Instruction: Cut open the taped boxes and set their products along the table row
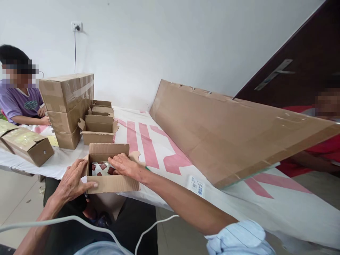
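A small open cardboard box [114, 183] sits at the near edge of the table, its back flap standing up. Inside it lies a white packet with dark red patches [102, 168]. My left hand [71, 182] grips the box's left front corner, thumb along the front wall. My right hand [124, 165] reaches into the box from the right, fingers stretched flat over the packet and pressing on it.
Several open small boxes [98, 127] and a stack of taped cartons [67, 106] stand behind. A closed box [28, 145] lies at the left. A large flat cardboard sheet [225, 131] leans at the right. One person sits at far left, another at far right.
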